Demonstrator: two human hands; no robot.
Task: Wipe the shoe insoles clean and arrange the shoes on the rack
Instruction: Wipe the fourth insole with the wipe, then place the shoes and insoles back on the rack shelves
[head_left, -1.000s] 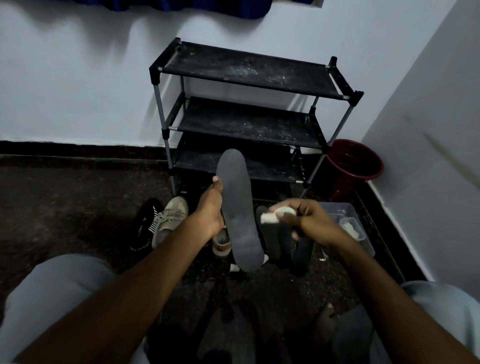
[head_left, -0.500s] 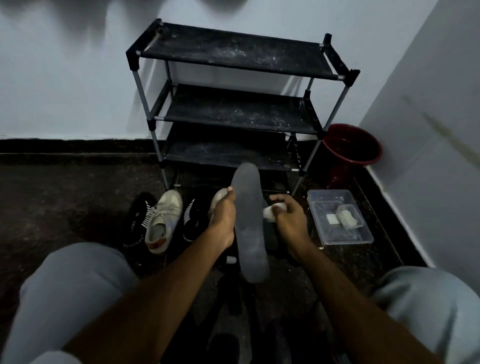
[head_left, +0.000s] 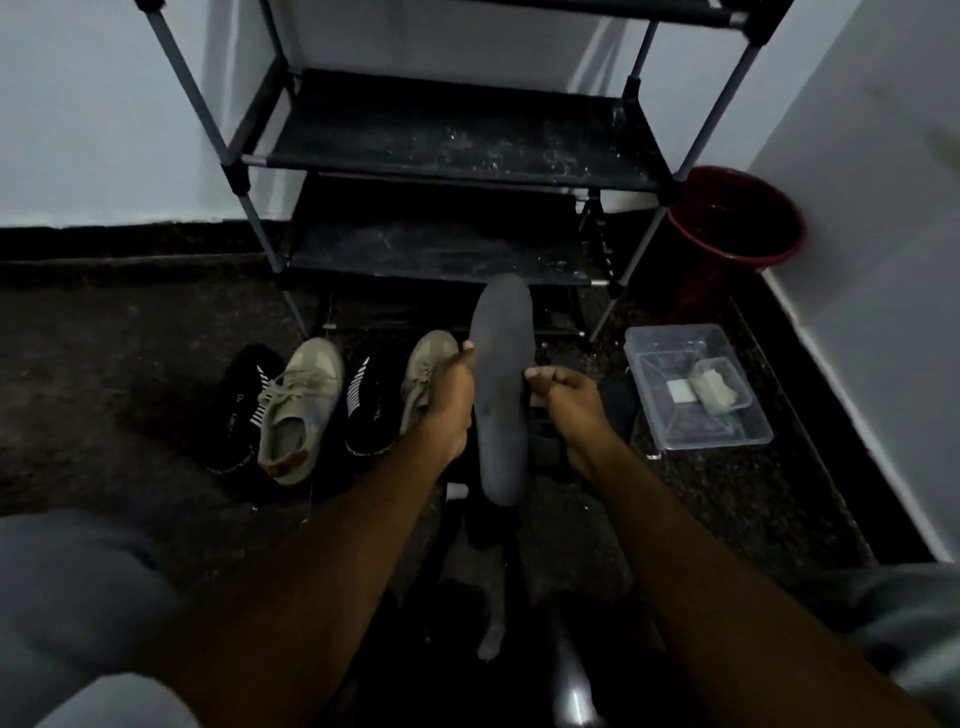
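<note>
1. One grey insole (head_left: 501, 395): held upright before the rack (head_left: 452, 140), face toward the person, likely for wiping.
2. Left hand (head_left: 447, 402): thumb and fingers clamp the insole's left edge, steadying it.
3. Right hand (head_left: 566, 402): fingers curled at the right edge; contents hidden, cannot tell.
4. Shoes (head_left: 301, 410): on the floor, not yet racked.
5. Clear tub (head_left: 696, 384): near the right hand, within reach.

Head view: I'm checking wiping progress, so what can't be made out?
In the head view:
- Whatever the right hand holds: hidden by its curled fingers and the insole, which the left hand grips.
- Whether the insole is clean: too dim.
- Top of the rack: cut off by the frame's upper edge.
- Pale pieces in the clear box: too blurred to identify.
</note>
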